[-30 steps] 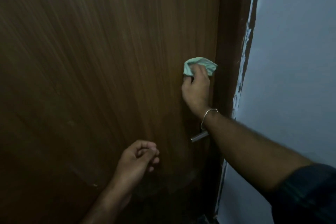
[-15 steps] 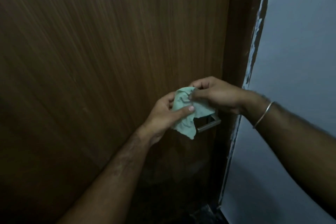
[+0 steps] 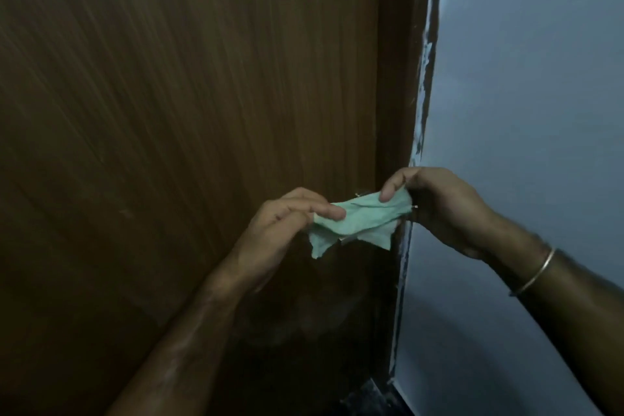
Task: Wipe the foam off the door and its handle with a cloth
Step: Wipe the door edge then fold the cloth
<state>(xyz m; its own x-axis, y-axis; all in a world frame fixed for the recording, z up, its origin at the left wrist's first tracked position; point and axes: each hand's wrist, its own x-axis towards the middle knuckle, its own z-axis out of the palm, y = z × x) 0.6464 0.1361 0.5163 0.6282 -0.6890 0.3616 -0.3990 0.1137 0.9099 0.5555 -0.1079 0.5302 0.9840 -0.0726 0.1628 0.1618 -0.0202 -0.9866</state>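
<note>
A brown wooden door (image 3: 175, 118) fills the left and middle of the head view. A small pale green cloth (image 3: 361, 221) is stretched between both hands in front of the door's right edge. My left hand (image 3: 283, 223) pinches its left end and my right hand (image 3: 442, 206) pinches its right end. The cloth and hands cover the metal door handle; only small glints of metal (image 3: 361, 193) show above and below the cloth. I see no foam on the door in this dim light.
The dark brown door frame (image 3: 401, 61) runs down beside the door, with chipped white paint along its edge. A pale blue-grey wall (image 3: 526, 94) takes up the right side. A thin metal bangle (image 3: 533, 275) sits on my right wrist.
My right hand brought the cloth down from the door's upper edge to handle height. My left hand rose and took hold of it; both hands have now pulled the cloth out wider.
</note>
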